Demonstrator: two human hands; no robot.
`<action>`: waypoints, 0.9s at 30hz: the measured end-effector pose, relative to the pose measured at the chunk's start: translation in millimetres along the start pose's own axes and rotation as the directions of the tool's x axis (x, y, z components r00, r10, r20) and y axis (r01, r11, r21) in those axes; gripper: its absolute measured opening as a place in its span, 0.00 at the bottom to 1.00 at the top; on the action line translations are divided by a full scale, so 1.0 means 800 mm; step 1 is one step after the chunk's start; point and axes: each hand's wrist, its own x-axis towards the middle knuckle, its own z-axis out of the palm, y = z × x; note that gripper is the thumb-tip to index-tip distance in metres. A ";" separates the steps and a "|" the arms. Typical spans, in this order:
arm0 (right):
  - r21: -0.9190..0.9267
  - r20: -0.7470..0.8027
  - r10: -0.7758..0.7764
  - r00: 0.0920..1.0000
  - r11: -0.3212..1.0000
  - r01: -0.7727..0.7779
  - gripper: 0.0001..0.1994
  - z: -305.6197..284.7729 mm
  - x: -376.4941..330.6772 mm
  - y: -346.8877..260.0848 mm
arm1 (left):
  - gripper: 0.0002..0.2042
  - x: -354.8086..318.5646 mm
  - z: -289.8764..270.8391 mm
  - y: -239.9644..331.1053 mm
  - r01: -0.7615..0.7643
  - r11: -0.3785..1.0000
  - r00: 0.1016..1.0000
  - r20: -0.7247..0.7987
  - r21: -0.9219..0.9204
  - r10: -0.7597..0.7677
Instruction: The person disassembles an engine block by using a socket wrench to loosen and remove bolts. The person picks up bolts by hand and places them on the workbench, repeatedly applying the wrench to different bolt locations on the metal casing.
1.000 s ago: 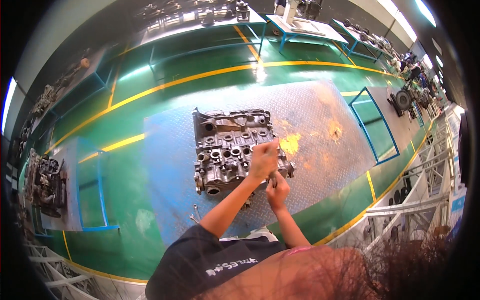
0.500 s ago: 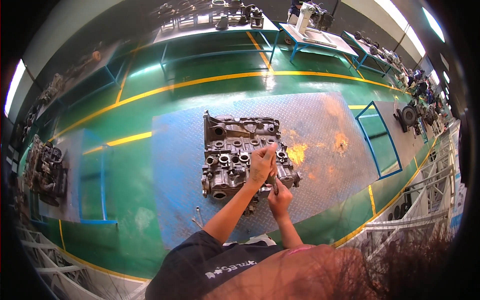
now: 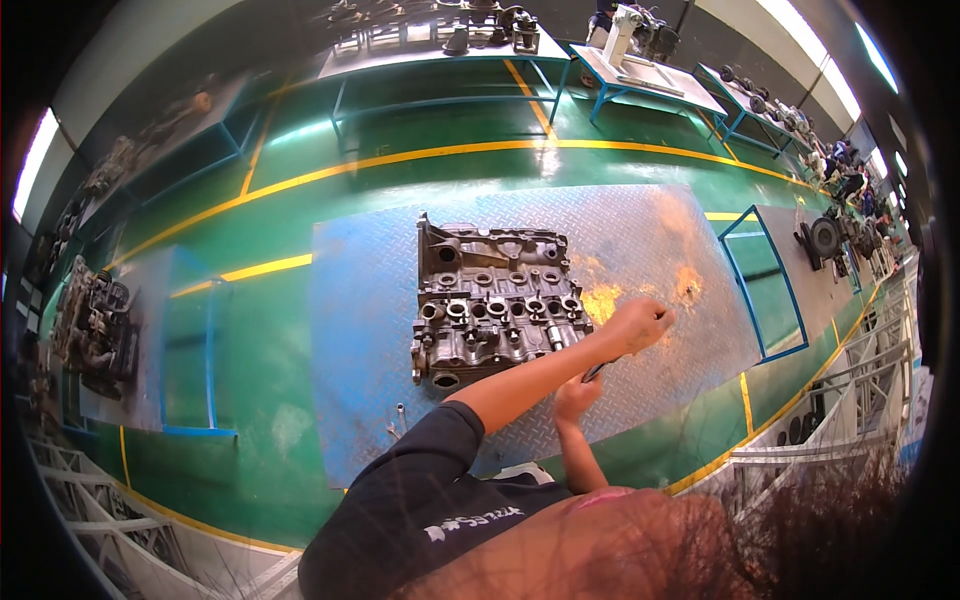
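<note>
"Where's the engine [image 3: 500,312]?"

"On the tabletop [image 3: 355,300]. The left hand [image 3: 640,325] is to its right; the right hand [image 3: 575,398], nearer the wearer."

"What else?"

"A wrench [image 3: 402,413] lies front-left of it; a second engine [image 3: 95,330] stands far left."

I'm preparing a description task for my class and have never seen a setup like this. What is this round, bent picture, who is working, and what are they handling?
There is no machine arm here, just a person's own bare hands. A wide fisheye camera on their head looks down, so straight edges curve near the rim and the forearms enter from below.

A large metal engine part with rows of round openings lies on a blue and grey patterned metal plate. Near its lower left is a small spanner.

The right hand holds a dark tool. The left hand is farther out, its fingers curled; whether it holds anything I cannot tell.
</note>
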 end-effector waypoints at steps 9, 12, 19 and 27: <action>-0.081 0.836 -0.421 0.351 0.539 0.838 0.22 -0.022 0.094 -0.094 | 0.25 -0.237 -0.115 -0.124 -0.558 0.390 0.613 -0.680 -0.733 -0.401; -0.089 0.879 -0.363 0.311 0.514 0.853 0.25 -0.025 0.107 -0.065 | 0.25 -0.238 -0.098 -0.137 -0.505 0.413 0.623 -0.651 -0.758 -0.434; 0.021 0.328 -0.144 0.934 0.989 0.145 0.13 -0.008 0.031 -0.014 | 0.27 -0.175 -0.201 -0.104 0.206 0.819 0.967 -0.018 -0.535 -0.254; -0.322 0.296 -0.371 0.880 0.829 0.458 0.08 -0.002 -0.023 -0.026 | 0.29 -0.183 -0.175 -0.094 0.409 0.865 0.888 0.091 0.290 -0.451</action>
